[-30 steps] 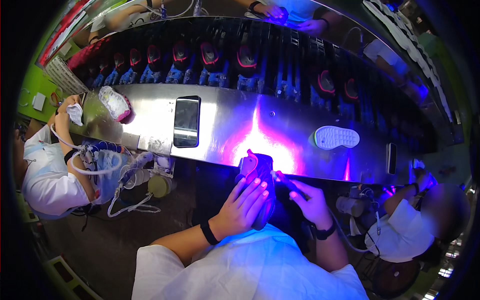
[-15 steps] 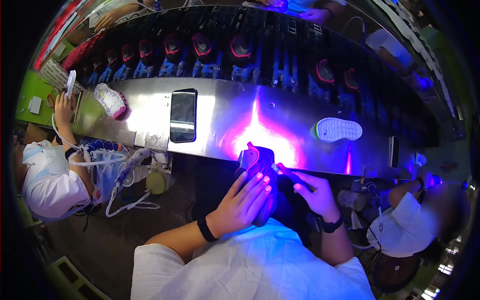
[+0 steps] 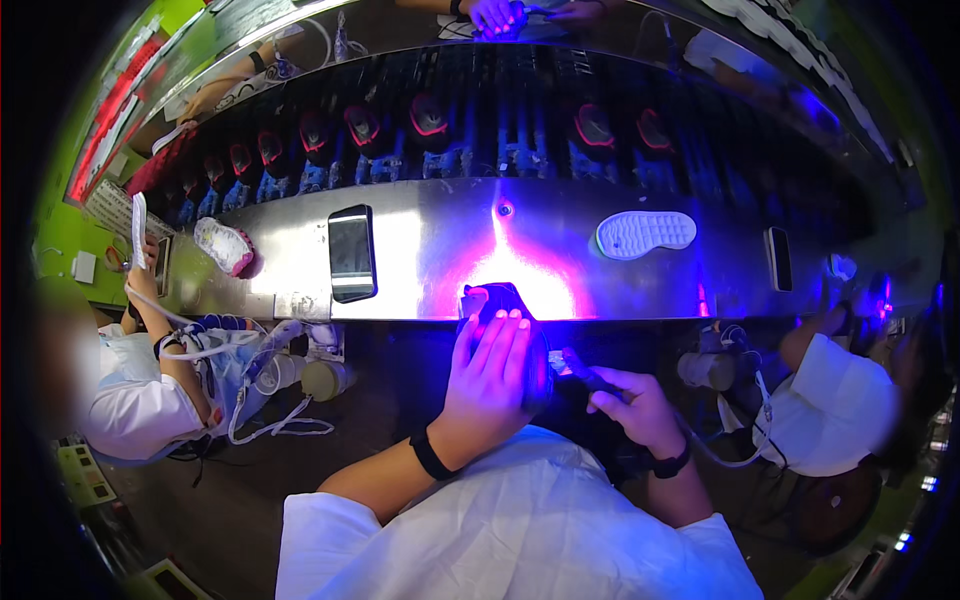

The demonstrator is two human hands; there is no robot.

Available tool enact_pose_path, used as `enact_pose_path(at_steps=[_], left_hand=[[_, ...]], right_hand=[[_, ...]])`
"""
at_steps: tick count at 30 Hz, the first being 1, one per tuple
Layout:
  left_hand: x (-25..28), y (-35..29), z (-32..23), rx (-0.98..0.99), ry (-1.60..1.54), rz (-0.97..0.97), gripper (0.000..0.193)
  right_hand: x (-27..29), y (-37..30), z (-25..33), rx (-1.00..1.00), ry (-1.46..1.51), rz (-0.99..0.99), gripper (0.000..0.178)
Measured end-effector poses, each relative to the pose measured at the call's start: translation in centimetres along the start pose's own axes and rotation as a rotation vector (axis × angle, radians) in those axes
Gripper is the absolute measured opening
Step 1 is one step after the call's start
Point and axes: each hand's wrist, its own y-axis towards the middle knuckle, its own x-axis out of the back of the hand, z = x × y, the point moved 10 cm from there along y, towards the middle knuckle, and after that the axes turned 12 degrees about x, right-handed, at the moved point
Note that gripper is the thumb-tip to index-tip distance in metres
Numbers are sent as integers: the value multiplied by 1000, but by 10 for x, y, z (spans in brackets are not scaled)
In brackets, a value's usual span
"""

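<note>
A dark shoe upper with a pink-lit edge stands at the table's near edge, under bright violet light. My left hand lies over its left side, fingers stretched together along it, holding it against my body. The hand hides much of the upper. In my right hand is a dark-handled brush, gripped between thumb and fingers. Its pale bristle end touches or nearly touches the upper's right side; I cannot tell which.
Across the steel table lie a phone, a white sole, a white shoe and a second phone. Behind runs a dark rack with several dark uppers. Co-workers sit left and right; the left one holds a white strip-like piece.
The view has shifted. My left hand lies higher and straighter over the upper, covering more of it. The brush tip is lower along the upper's right side. The rack's uppers appear farther left.
</note>
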Motion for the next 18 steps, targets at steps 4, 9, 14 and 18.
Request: enact_pose_path(at_steps=[4,9,14,18], left_hand=[[-3,16,-18,23,73,-29,70],[-10,40,-31,10,87,-40,73],[-18,64,-33,25,71,-61,72],[-20,81,-26,12,-6,-80,69]], right_hand=[[9,-23,-1,-43,67,-62,42],[16,-43,-10,-18,59,-180,40],[41,-28,35,304,-384,-351,40],[58,-6,73,275,-680,-309,40]])
